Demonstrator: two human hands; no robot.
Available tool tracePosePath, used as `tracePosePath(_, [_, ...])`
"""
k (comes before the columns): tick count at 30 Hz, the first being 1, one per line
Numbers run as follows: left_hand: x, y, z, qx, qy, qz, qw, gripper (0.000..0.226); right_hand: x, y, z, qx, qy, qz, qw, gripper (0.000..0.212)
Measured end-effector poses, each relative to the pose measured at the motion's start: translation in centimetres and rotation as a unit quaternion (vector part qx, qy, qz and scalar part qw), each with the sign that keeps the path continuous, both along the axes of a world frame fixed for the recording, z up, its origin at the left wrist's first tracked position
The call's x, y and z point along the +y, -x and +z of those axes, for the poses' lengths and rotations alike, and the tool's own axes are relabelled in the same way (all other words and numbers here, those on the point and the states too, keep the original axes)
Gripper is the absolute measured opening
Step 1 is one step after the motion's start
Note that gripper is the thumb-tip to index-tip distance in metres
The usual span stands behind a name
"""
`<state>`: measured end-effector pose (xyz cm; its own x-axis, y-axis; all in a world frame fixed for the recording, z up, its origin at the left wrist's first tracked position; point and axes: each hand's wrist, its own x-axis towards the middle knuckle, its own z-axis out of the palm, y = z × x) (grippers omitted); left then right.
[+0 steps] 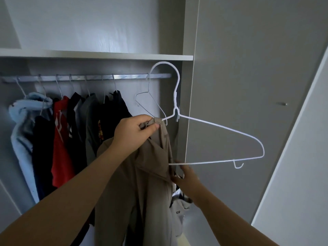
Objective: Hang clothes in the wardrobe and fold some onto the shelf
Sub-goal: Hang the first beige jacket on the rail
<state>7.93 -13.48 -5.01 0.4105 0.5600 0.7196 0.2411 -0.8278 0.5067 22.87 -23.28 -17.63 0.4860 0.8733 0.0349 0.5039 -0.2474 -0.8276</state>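
Near centre, before the wardrobe (188, 41), left fingers (145, 120) curled and thumb pressed in, pinching the bunched top of a beige garment (142, 174) right where one end of a white hanger (176, 96) meets it. Behind them the left hand (136, 132), wrist raised. Lower right, right hand (186, 176) at the garment's edge, just under the hanger's bottom bar; fingers blurred and partly behind cloth, so cannot tell whether gripping. Hanger tilted, hook up near the right end of the rail (88, 77), wide side out over the door (248, 77). Garment hanging down between both forearms. Farther back, under the shelf (106, 56), on the rail: an empty hanger (148, 86), then dark tops (117, 107), a red shirt (60, 139) and a blue fleece (19, 139) at far left.
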Motion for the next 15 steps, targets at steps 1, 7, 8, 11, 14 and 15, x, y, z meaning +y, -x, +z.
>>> tracePosePath(1, [0.1,0.3,0.2,-0.01,0.0,-0.002,1.0,0.029,0.1,0.2,0.0,0.007,-0.007,0.013,1.0,0.05])
tracePosePath(7, [0.4,1.3,1.6,-0.027,0.018,-0.041,0.999,0.036,1.1,1.2,-0.3,0.035,-0.013,0.039,0.999,0.051])
tracePosePath(8, [0.4,1.4,1.8,-0.025,0.017,-0.05,0.998,0.039,1.2,1.3,-0.1,0.047,-0.021,0.051,0.997,0.05])
tracePosePath(11, [0.6,1.6,2.2,-0.02,0.02,-0.073,0.997,0.044,1.8,1.7,0.4,0.052,-0.062,0.107,0.991,0.048])
tracePosePath(14, [0.7,1.7,2.3,-0.01,0.022,-0.092,0.995,0.047,2.2,2.0,0.4,0.067,-0.071,0.119,0.988,0.042])
tracePosePath(15, [0.7,1.8,2.2,-0.009,0.024,-0.096,0.995,0.046,2.2,2.0,0.4,0.064,-0.052,0.122,0.989,0.035])
